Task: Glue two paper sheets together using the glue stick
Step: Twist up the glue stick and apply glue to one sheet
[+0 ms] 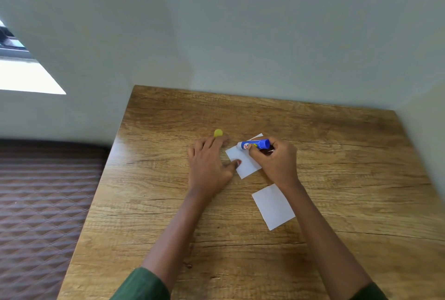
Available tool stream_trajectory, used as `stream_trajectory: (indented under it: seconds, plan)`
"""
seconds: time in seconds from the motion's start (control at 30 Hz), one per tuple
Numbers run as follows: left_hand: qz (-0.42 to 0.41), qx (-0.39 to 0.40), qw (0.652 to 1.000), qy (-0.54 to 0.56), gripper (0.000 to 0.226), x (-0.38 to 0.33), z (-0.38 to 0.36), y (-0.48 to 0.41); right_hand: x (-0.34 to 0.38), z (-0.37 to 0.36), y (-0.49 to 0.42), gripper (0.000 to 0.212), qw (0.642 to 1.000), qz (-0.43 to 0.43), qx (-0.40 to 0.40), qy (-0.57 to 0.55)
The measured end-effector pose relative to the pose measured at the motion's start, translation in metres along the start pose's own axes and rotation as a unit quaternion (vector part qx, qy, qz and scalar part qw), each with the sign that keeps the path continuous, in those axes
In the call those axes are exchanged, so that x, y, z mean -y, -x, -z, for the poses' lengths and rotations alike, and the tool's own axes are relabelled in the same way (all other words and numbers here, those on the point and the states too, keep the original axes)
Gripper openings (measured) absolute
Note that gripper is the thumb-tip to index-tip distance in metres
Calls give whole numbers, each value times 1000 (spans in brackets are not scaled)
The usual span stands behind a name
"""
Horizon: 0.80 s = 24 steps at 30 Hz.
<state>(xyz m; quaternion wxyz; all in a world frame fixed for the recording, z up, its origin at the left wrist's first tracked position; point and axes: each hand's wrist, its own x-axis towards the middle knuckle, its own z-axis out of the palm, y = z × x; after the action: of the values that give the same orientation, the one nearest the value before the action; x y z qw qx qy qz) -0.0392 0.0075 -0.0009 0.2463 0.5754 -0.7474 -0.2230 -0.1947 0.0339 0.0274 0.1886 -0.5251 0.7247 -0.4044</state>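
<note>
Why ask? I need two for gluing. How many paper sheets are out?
2. One sheet lies between the hands, left hand pressing it, right hand holding the glue stick over it. The other sheet lies nearer, by the right forearm. Hands may hide more.

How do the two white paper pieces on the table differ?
The left hand presses the farther sheet with its thumb, and the right hand holds the glue stick at it; the nearer sheet has no hand on it. The farther sheet is partly hidden, the nearer sheet nearly whole. Both are white, flat on the table.
</note>
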Motion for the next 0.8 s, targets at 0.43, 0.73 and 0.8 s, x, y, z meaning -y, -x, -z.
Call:
stream_trajectory:
  seconds: [0.43, 0.73, 0.8]
  plan:
    - [-23, 5, 999, -38, 45, 0, -1, 2, -8, 9, -7, 20, 999, -21, -18, 18]
    - [-90, 31, 989, -116, 35, 1, -4, 2, -12, 15, -13, 23, 999, -20, -30, 37]
    - [-91, 36, 988, -123, 35, 1, -4, 2, -14, 16, -15, 25, 999, -19, -33, 39]
